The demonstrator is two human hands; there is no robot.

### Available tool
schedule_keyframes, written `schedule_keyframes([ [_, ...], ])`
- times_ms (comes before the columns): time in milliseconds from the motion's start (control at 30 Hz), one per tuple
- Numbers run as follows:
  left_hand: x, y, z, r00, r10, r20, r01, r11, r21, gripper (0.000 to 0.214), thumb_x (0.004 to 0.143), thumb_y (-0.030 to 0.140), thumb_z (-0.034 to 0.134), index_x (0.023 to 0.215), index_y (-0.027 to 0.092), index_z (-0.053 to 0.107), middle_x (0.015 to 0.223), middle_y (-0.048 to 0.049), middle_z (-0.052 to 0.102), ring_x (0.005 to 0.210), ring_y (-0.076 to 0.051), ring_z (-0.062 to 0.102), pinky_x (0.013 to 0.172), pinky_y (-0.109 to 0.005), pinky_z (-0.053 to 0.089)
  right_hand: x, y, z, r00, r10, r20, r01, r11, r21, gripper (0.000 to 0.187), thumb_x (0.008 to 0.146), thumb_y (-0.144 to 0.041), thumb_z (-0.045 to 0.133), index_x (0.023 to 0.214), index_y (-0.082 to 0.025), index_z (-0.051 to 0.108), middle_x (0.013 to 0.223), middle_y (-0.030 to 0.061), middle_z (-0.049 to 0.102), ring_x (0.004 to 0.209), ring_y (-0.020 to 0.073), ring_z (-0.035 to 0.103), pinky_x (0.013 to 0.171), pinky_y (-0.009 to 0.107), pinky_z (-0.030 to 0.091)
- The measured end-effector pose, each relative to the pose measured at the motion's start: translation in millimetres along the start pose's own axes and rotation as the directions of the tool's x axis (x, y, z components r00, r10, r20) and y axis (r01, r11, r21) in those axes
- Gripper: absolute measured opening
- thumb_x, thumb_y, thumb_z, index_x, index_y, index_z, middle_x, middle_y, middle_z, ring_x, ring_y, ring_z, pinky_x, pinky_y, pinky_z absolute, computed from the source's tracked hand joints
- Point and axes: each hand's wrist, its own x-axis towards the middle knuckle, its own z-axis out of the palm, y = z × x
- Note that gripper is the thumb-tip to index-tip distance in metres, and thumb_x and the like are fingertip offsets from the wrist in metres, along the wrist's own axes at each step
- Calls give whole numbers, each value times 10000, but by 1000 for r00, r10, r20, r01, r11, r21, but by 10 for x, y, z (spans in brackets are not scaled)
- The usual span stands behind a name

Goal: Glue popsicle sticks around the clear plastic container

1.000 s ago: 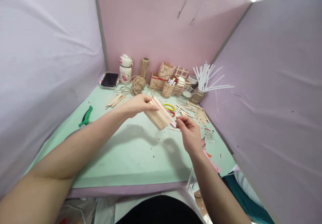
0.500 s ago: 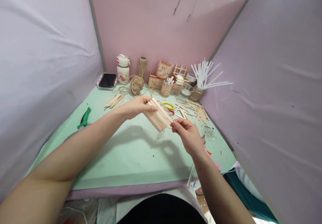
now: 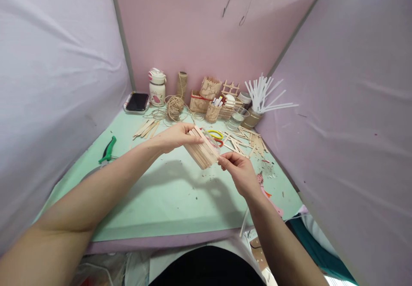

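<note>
My left hand (image 3: 175,135) is closed round the top of a clear cup clad in wooden craft sticks (image 3: 202,148), holding it tilted above the green table (image 3: 161,191). My right hand (image 3: 240,172) is pinched at the cup's lower right edge, fingertips touching the stick ends; what it pinches is too small to make out. Just behind the cup lie scissors with yellow and red handles (image 3: 216,135).
Loose craft sticks (image 3: 247,142) lie at the right, more sticks (image 3: 146,128) at the left. Green pliers (image 3: 107,149) lie far left. At the back stand a phone (image 3: 137,102), a bottle (image 3: 157,87), twine (image 3: 175,106), stick baskets (image 3: 206,99), a jar of white glue sticks (image 3: 262,99). Pink and lilac panels wall the table.
My right hand has moved up and left to the cup's lower edge and pinched there. The cup has turned slightly in my left hand.
</note>
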Motion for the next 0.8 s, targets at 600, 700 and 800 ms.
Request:
schedule_keyframes([
  [600, 3, -144, 111, 926, 190, 327, -378, 405, 833, 116, 718, 176, 562, 604, 192, 579, 522, 8, 553, 478, -130, 426, 512, -277, 224, 354, 272, 274, 798, -517, 309, 602, 670, -434, 526, 827, -193, 671, 1319, -251, 493, 1353, 142, 543, 1292, 288, 459, 1014, 500, 446],
  [700, 8, -93, 139, 940, 124, 318, -341, 346, 874, 104, 737, 213, 565, 642, 188, 600, 561, -11, 594, 496, -138, 449, 513, -277, 224, 366, 210, 276, 765, -589, 261, 636, 627, -450, 347, 871, -226, 649, 1208, -250, 569, 1253, 125, 602, 1214, 273, 522, 988, 471, 458],
  [800, 29, -52, 161, 952, 72, 296, -304, 304, 903, 97, 744, 212, 556, 682, 188, 626, 597, -20, 622, 504, -139, 465, 510, -278, 221, 373, 168, 289, 754, -628, 193, 643, 643, -416, 96, 917, -234, 594, 1005, -239, 633, 1039, 86, 665, 1034, 233, 615, 878, 398, 505],
])
